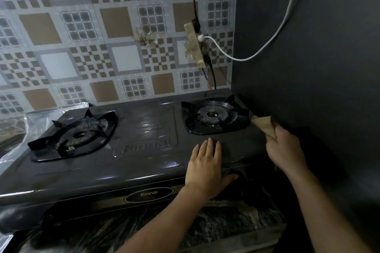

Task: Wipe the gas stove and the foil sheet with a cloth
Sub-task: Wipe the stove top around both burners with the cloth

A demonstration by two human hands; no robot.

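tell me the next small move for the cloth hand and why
Probably drag the cloth toward the front along the stove's right edge: the right hand holds it there beside the right burner, while the left hand steadies the stove.

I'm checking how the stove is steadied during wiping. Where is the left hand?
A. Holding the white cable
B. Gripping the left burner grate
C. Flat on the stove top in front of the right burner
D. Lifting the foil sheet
C: the left hand lies with straight fingers on the stove top, just in front of the right burner, while the right hand holds the cloth.
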